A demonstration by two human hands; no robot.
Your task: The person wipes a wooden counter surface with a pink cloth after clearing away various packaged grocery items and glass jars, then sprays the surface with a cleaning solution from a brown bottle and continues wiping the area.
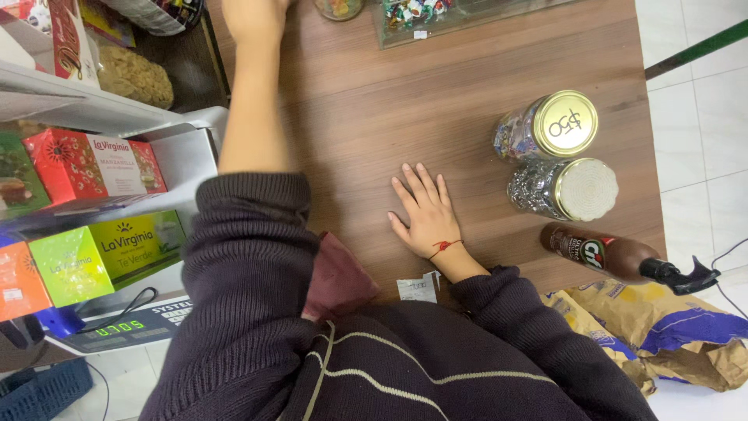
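Note:
My right hand lies flat, palm down, on the brown wooden counter, fingers slightly spread and holding nothing. A red thread circles its wrist. A small white paper slip lies just behind that wrist. My left arm stretches to the far end of the counter. My left hand is at the top edge of the view, its fingers cut off, near a glass jar. Whether it holds anything is hidden.
Two jars of wrapped sweets lie right of my right hand, one gold-lidded, one cream-lidded. A brown spray bottle lies at the counter's near edge. A clear sweets box sits far. Shelves of coloured boxes and a scale stand left.

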